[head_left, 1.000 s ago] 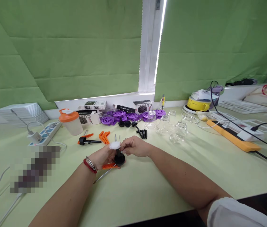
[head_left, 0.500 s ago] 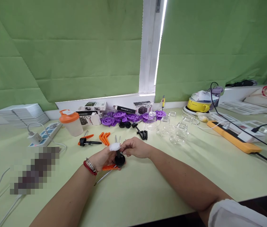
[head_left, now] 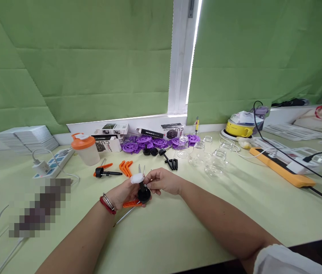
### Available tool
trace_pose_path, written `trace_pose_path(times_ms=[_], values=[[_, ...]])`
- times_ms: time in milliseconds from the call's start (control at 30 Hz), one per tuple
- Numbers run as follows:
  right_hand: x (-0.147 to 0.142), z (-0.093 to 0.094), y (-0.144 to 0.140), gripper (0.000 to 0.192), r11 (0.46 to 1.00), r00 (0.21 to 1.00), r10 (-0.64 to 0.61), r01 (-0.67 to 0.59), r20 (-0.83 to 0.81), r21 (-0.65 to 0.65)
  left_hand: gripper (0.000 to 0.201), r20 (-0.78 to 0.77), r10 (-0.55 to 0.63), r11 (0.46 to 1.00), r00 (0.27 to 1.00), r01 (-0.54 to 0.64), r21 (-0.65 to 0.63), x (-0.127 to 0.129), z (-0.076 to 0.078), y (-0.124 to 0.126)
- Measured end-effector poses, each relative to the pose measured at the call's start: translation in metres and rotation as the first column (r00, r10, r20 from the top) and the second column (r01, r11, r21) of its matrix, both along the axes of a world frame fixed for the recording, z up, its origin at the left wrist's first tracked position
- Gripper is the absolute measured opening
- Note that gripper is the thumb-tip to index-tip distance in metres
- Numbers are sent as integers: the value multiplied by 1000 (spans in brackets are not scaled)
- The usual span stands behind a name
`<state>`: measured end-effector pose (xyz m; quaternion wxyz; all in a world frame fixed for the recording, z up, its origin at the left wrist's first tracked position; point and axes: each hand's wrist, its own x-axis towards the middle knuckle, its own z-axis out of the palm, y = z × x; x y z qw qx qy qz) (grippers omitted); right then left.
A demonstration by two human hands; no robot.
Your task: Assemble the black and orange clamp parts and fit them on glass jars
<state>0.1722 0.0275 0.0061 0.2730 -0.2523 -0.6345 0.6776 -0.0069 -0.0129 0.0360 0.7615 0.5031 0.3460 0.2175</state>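
Clear glass jars [head_left: 206,156] stood empty — both hands, left hand [head_left: 123,194] and right hand [head_left: 162,180], pinched a round black plastic knob [head_left: 143,193].

You're looking at a pale green table [head_left: 178,232]. Lying on it: orange-lid cup [head_left: 86,148] at back left, w/ power strip [head_left: 53,163] beside it; boxes [head_left: 112,134] & purple wheels [head_left: 146,142] along the back; orange clips [head_left: 125,167] mid; glass jars [head_left: 206,155] right of centre; orange strip [head_left: 282,167] far right.

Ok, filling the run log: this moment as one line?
left hand: holds black round-based plastic part | right hand: pinches its top | pale green table
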Motion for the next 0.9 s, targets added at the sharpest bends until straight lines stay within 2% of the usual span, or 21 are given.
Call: trace_pose_path(times_ms=[267,433,567,900], values=[[-6,-1,-4,21,956,999,7,-20,-47,-292,36,-9,39,998,999,-39,49,1,-7,3],[-10,-2,-5,22,919,994,-31,-11,-102,-394,34,-18,65,997,998,-64,37,4,-7,2],[-8,-3,-5,23,917,990,-24,-33,-139,-397,31,4,89,995,996,-89,39,4,-6,1],[-1,-4,-2,33,957,989,64,-98,-131,-273,36,68,19,999,998,-21,39,-1,-12,4]])
